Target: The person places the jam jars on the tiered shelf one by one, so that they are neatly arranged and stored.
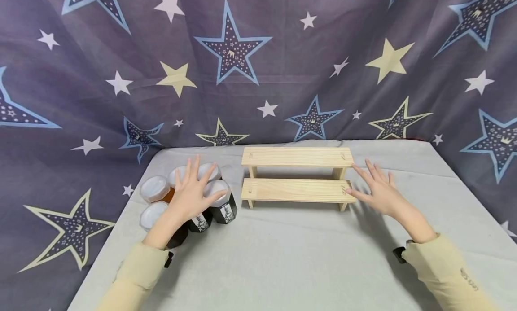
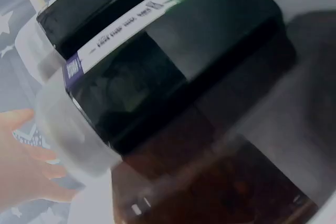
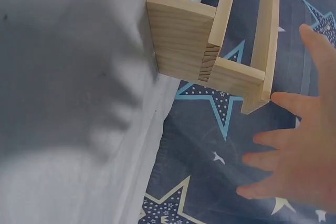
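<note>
Left hand [image 1: 190, 194]: fingers spread, pinching nothing, above the cluster of faceted jars with white round lids and dark or amber bodies [image 1: 224, 212]; contact with the lids cannot be told. Right hand [image 1: 381, 194]: fingers spread, thumb and index tips at the right end of the pale wooden 2-step rack [image 1: 299, 190]; touch unconfirmed.

Jars, at least 6, stand packed on the left of the white-cloth-covered bench [image 1: 278, 261]; rack is right of them, toward the back. Judgement: jars stiff, smooth, perhaps slippery, fairly heavy if full; glass or plastic unclear. Best hold: opposite flat sides, below the lid. Rack looks light and rigid; hold by the step ends.

Pose: both forearms, in cream sleeves [image 1: 135, 270], reach forward from the near side, hands well apart.
</note>
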`<state>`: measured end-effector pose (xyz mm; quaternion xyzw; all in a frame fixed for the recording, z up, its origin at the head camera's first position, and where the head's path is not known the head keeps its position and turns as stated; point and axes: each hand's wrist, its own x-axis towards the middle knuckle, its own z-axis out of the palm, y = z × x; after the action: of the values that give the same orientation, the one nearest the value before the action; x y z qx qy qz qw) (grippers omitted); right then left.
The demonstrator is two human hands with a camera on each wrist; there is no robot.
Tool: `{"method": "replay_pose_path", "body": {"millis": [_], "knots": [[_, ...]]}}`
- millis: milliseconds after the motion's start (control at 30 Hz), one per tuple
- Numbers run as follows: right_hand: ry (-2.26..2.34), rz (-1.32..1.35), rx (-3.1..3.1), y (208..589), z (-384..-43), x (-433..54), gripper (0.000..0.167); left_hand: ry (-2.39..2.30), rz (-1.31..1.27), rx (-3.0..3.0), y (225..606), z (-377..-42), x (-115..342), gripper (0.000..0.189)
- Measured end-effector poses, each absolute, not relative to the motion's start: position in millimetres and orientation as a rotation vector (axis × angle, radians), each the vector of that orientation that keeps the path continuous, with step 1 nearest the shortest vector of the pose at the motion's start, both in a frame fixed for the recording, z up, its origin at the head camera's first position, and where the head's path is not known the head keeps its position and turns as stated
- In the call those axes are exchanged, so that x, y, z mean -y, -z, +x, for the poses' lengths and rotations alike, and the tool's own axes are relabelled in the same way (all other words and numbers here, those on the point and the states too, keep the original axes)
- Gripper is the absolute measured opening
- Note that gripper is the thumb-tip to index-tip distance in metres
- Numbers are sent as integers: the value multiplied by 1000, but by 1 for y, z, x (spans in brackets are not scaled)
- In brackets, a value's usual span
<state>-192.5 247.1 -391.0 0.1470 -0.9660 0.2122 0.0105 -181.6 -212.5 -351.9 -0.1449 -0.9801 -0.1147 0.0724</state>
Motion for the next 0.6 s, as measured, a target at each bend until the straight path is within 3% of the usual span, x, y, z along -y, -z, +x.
{"method": "replay_pose_path", "body": {"millis": [600], "knots": [[-1055,471,2942,407,-195,-248,62,578,-423,2737,351,-139,254,64]]}}
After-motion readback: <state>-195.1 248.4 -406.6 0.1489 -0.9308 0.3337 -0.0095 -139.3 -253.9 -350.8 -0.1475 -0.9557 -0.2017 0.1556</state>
